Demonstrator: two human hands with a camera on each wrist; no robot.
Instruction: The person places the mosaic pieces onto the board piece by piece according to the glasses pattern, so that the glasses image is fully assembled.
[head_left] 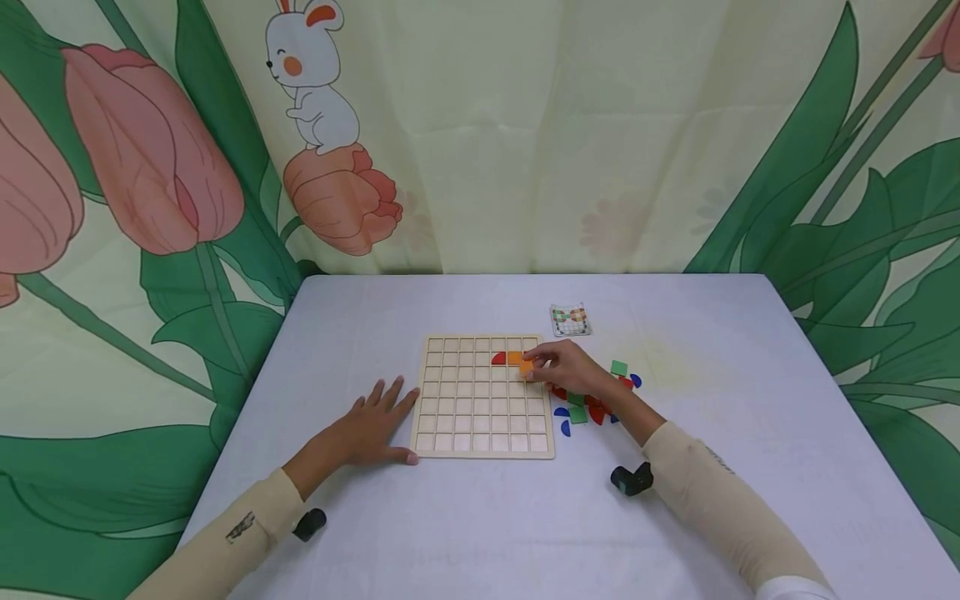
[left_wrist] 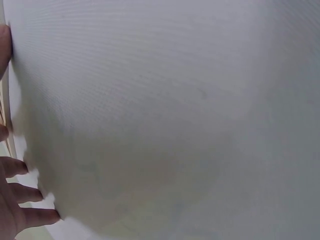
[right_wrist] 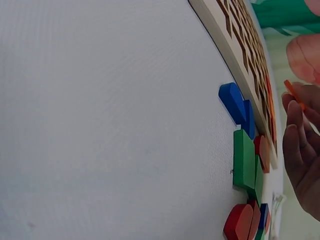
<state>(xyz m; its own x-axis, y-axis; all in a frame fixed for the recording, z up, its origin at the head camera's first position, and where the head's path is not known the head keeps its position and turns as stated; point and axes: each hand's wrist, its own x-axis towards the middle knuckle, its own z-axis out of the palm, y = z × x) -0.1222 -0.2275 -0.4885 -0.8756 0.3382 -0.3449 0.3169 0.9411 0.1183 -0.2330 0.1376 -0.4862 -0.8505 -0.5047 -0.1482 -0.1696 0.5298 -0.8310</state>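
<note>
A wooden grid board lies on the table. In one of its upper rows sit a red rounded piece and, beside it, an orange square. My right hand pinches another orange tile between thumb and fingertips, just over the board's right side. Spread fingers of my left hand rest by the board's left edge, the thumb near its lower left corner. In the left wrist view, only part of the left hand shows at the frame's edge.
Right of the board lies a loose cluster of green squares, red pieces and blue rounded pieces, partly under the right forearm. A small pattern card lies behind the board. A printed curtain hangs behind the table.
</note>
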